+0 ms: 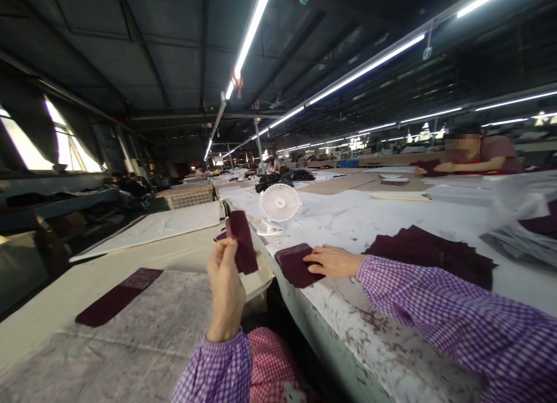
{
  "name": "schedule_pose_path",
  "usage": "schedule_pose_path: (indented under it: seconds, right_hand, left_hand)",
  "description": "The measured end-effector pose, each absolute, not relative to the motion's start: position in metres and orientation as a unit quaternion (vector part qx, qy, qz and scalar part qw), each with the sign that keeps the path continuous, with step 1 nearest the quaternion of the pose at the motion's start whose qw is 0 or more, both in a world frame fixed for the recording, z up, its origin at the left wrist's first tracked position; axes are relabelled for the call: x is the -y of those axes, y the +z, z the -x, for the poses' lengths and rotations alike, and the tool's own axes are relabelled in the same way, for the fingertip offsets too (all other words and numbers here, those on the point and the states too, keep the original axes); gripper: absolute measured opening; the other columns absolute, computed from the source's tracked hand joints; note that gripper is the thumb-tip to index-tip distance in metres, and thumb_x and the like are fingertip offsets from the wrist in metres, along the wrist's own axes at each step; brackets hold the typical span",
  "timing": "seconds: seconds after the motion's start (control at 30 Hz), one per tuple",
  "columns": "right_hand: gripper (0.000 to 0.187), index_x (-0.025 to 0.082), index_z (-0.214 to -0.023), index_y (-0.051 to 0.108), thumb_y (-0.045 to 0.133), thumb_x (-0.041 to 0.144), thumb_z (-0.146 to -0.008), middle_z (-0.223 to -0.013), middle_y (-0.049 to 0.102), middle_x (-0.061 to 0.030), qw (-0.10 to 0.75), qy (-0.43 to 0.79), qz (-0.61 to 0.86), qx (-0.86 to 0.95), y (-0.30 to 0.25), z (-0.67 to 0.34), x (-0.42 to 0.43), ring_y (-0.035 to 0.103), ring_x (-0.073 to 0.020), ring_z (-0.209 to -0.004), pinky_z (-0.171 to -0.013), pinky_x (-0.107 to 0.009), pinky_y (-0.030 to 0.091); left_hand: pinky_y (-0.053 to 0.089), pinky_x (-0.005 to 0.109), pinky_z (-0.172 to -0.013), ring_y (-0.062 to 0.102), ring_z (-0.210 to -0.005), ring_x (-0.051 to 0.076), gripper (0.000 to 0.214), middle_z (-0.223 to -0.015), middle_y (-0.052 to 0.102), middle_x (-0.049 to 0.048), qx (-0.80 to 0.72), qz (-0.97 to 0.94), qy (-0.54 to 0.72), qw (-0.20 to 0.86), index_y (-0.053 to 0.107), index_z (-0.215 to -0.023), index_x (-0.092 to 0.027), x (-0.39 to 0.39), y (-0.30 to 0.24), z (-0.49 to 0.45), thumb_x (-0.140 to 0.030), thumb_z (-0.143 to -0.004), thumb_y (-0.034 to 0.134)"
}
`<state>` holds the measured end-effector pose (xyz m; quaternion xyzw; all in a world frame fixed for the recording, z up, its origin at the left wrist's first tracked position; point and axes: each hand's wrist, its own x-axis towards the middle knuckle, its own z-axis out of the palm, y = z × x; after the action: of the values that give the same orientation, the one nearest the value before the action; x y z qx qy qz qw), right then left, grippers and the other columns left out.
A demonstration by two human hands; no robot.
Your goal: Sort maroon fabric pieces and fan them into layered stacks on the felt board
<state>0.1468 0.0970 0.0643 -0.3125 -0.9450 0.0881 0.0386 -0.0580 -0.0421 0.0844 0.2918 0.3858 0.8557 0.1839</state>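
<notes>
My left hand pinches a dark maroon fabric piece between thumb and fingers, raised over the gap between two tables. Part of the cloth hangs down to the right of the fingers. On the right-hand table, my right hand rests palm down with fingers stretched on another maroon fabric piece, close to the table's edge. Beside my right forearm lies a fanned stack of maroon fabric pieces, partly hidden by the sleeve. A single long maroon strip lies flat on the left-hand table.
A small white fan stands on the right-hand table, with dark cloth behind it. Clear plastic sheeting lies at the right. Across the table a co-worker handles maroon cloth. A slatted crate stands beyond the left-hand table.
</notes>
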Motion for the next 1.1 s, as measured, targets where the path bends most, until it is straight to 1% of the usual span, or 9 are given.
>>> schedule_pose_path:
  seconds: [0.13, 0.23, 0.33, 0.43, 0.5, 0.63, 0.8, 0.93, 1.1]
  right_hand:
    - [0.056, 0.017, -0.113, 0.062, 0.028, 0.055, -0.091, -0.108, 0.062, -0.0131, 0.062, 0.155, 0.348, 0.922, 0.073, -0.151, -0.095, 0.058, -0.0259, -0.101, -0.090, -0.038, 0.044]
    - [0.078, 0.011, -0.119, 0.054, 0.005, 0.065, -0.089, -0.095, 0.065, -0.0142, 0.068, 0.361, 0.381, 0.848, 0.078, -0.172, -0.087, 0.064, -0.0205, -0.081, -0.072, -0.034, 0.052]
    - [0.077, 0.013, -0.126, 0.045, 0.024, 0.073, -0.083, -0.096, 0.062, -0.0129, 0.080, 0.550, 0.398, 0.730, 0.082, -0.199, -0.070, 0.062, -0.0184, -0.072, -0.060, -0.032, 0.052]
    - [0.065, 0.015, -0.125, 0.045, 0.061, 0.055, -0.075, -0.090, 0.058, -0.0057, 0.089, 0.538, 0.385, 0.745, 0.083, -0.222, -0.053, 0.057, -0.0147, -0.072, -0.058, -0.026, 0.049]
    - [0.063, 0.015, -0.123, 0.045, 0.070, 0.036, -0.070, -0.079, 0.054, 0.0003, 0.097, 0.522, 0.355, 0.769, 0.082, -0.232, -0.046, 0.054, -0.0119, -0.067, -0.057, -0.023, 0.047]
    - [0.055, 0.014, -0.122, 0.046, 0.065, 0.023, -0.070, -0.069, 0.049, 0.0049, 0.100, 0.513, 0.337, 0.783, 0.075, -0.244, -0.042, 0.050, -0.0097, -0.060, -0.055, -0.023, 0.044]
    - [0.056, 0.013, -0.121, 0.045, 0.062, 0.020, -0.068, -0.067, 0.042, 0.0069, 0.093, 0.503, 0.346, 0.787, 0.064, -0.252, -0.044, 0.048, -0.0083, -0.056, -0.054, -0.022, 0.045]
    - [0.051, 0.011, -0.117, 0.048, 0.059, 0.018, -0.068, -0.065, 0.044, 0.0068, 0.092, 0.446, 0.347, 0.820, 0.065, -0.255, -0.044, 0.047, -0.0083, -0.052, -0.051, -0.023, 0.045]
    - [0.045, 0.009, -0.120, 0.049, 0.054, 0.022, -0.077, -0.065, 0.059, 0.0001, 0.042, 0.309, 0.367, 0.876, 0.084, -0.261, -0.040, 0.056, -0.0139, -0.054, -0.052, -0.024, 0.043]
  left_hand:
    - [0.032, 0.017, -0.048, 0.043, -0.051, 0.007, 0.018, -0.060, 0.048, -0.0061, -0.473, -0.450, 0.724, 0.224, 0.051, -0.073, -0.019, 0.044, 0.053, 0.014, -0.035, -0.077, 0.056]
    - [0.039, 0.021, -0.053, 0.051, -0.057, 0.011, 0.014, -0.062, 0.053, -0.0033, -0.498, -0.572, 0.599, 0.257, 0.048, -0.073, -0.020, 0.050, 0.029, -0.016, -0.030, -0.082, 0.048]
    - [0.045, 0.029, -0.077, 0.059, -0.083, 0.017, 0.009, -0.085, 0.064, 0.0030, -0.497, -0.664, 0.503, 0.242, 0.049, -0.074, -0.021, 0.060, 0.017, -0.039, -0.021, -0.082, 0.045]
    - [0.044, 0.033, -0.085, 0.058, -0.091, 0.020, 0.011, -0.093, 0.065, 0.0050, -0.491, -0.716, 0.450, 0.209, 0.053, -0.078, -0.022, 0.073, 0.019, -0.052, -0.018, -0.082, 0.044]
    - [0.046, 0.032, -0.081, 0.059, -0.087, 0.020, 0.012, -0.092, 0.066, 0.0050, -0.471, -0.748, 0.414, 0.217, 0.059, -0.082, -0.023, 0.081, 0.026, -0.053, -0.022, -0.084, 0.046]
    - [0.047, 0.030, -0.074, 0.060, -0.081, 0.019, 0.026, -0.088, 0.068, 0.0046, -0.461, -0.741, 0.422, 0.245, 0.067, -0.091, -0.022, 0.075, 0.042, -0.042, -0.036, -0.088, 0.044]
    - [0.042, 0.037, -0.085, 0.053, -0.096, 0.023, 0.029, -0.102, 0.064, 0.0079, -0.517, -0.754, 0.389, 0.111, 0.063, -0.106, -0.019, 0.029, 0.041, -0.042, -0.033, -0.085, 0.050]
    - [0.042, 0.034, -0.079, 0.052, -0.089, 0.022, 0.020, -0.087, 0.062, 0.0044, -0.541, -0.778, 0.290, 0.134, 0.069, -0.096, -0.023, 0.004, 0.032, -0.057, -0.029, -0.081, 0.056]
    - [0.041, 0.031, -0.076, 0.052, -0.086, 0.019, 0.015, -0.082, 0.059, 0.0020, -0.535, -0.792, 0.280, 0.085, 0.069, -0.084, -0.024, 0.002, 0.030, -0.069, -0.019, -0.080, 0.056]
